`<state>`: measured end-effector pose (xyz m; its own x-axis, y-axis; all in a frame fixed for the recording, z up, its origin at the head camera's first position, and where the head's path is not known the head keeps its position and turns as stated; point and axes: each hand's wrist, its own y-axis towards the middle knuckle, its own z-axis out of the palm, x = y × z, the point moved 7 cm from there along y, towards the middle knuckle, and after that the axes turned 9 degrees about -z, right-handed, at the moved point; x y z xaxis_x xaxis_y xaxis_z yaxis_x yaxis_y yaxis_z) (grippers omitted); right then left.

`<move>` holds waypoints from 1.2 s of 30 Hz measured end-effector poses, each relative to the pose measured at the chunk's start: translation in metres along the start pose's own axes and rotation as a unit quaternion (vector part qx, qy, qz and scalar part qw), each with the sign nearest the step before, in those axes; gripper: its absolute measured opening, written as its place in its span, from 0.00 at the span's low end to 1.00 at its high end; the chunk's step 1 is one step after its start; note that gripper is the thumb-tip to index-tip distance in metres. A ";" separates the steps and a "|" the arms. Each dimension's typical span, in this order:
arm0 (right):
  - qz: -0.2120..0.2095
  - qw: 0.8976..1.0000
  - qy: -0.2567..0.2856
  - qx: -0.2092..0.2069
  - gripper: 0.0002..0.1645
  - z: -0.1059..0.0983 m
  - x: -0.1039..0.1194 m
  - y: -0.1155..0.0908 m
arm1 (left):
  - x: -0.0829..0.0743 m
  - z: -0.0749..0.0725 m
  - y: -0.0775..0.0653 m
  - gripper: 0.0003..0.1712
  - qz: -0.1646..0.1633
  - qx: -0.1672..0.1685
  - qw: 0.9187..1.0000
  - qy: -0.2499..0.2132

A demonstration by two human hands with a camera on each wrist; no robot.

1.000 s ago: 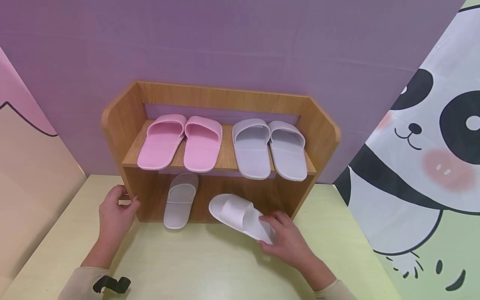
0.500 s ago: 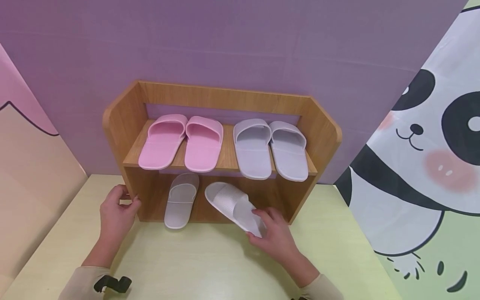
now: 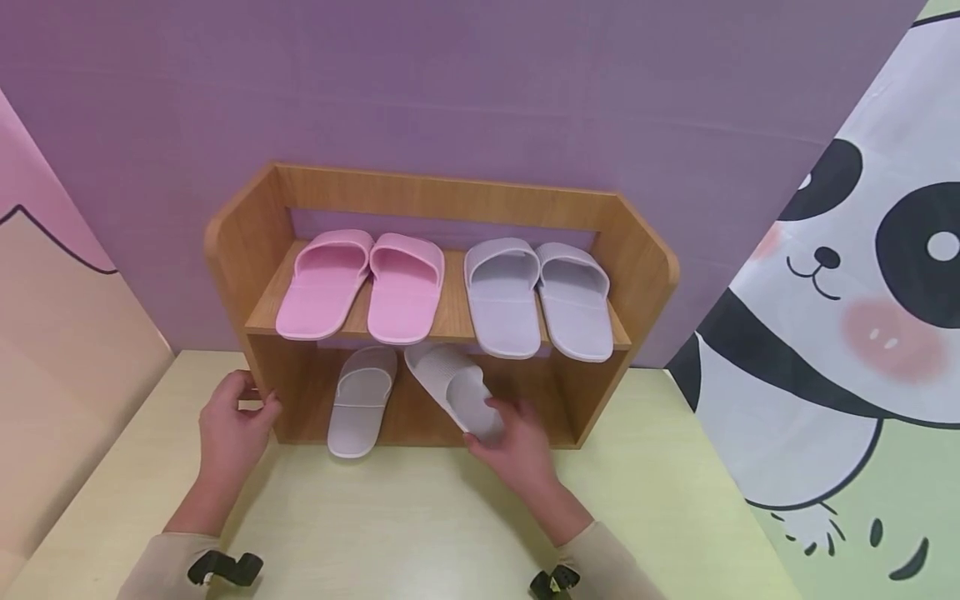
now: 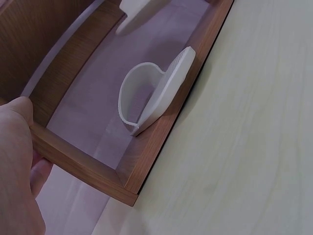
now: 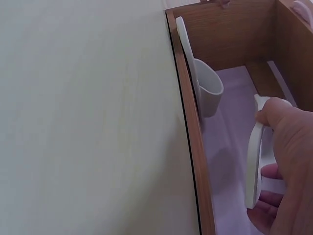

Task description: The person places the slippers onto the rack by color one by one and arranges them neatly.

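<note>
My right hand [image 3: 521, 454] grips a white slipper [image 3: 444, 375] by its heel end. The slipper points toe-first into the lower level of a wooden shoe rack [image 3: 450, 190], tilted toward the back left. In the right wrist view the held slipper [image 5: 253, 169] is raised over the rack's bottom board. A matching white slipper [image 3: 358, 423] rests on that board to the left, its heel jutting past the front edge. My left hand [image 3: 234, 425] holds the rack's left side panel between thumb and fingers, as the left wrist view shows.
On the upper shelf stand a pair of pink slippers [image 3: 405, 292] and a pair of pale grey slippers [image 3: 504, 308]. The shelf edge lies close above the held slipper. The rack stands on a pale table [image 3: 375, 533] against a purple backdrop [image 3: 450, 83].
My right hand has carried the white slipper leftward and inward, from in front of the rack into its lower level, turning the toe further back. The left hand keeps its hold.
</note>
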<state>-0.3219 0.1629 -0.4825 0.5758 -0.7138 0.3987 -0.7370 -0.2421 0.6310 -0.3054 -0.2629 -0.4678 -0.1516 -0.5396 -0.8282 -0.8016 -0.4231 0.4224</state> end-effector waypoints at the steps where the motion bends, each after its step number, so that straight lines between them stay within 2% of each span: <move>1: 0.012 1.000 0.003 0.007 0.35 0.003 -0.001 0.001 | 0.000 0.000 0.000 0.10 0.000 -0.001 1.000 0.001; 6: 0.064 0.997 0.021 0.033 0.35 0.014 0.000 0.008 | -0.001 -0.001 -0.001 0.11 0.002 -0.002 1.000 0.003; 9: 0.081 0.996 0.022 0.039 0.36 0.020 0.001 0.010 | -0.002 -0.001 -0.001 0.11 -0.003 0.004 1.000 0.004; 14: 0.095 0.994 0.012 0.045 0.37 0.031 0.004 0.013 | -0.002 -0.001 -0.001 0.12 -0.012 0.014 1.000 0.006; 22: 0.134 0.989 0.001 0.067 0.38 0.046 0.007 0.019 | -0.003 -0.001 -0.001 0.12 -0.008 0.011 1.000 0.010; 36: 0.162 0.984 -0.026 0.075 0.39 0.056 0.014 0.028 | -0.002 0.001 -0.002 0.12 -0.012 0.016 1.000 0.006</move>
<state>-0.3540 0.1097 -0.4964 0.2854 -0.8017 0.5252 -0.9253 -0.0877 0.3690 -0.3039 -0.2605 -0.4668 -0.1251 -0.5375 -0.8339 -0.8229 -0.4133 0.3899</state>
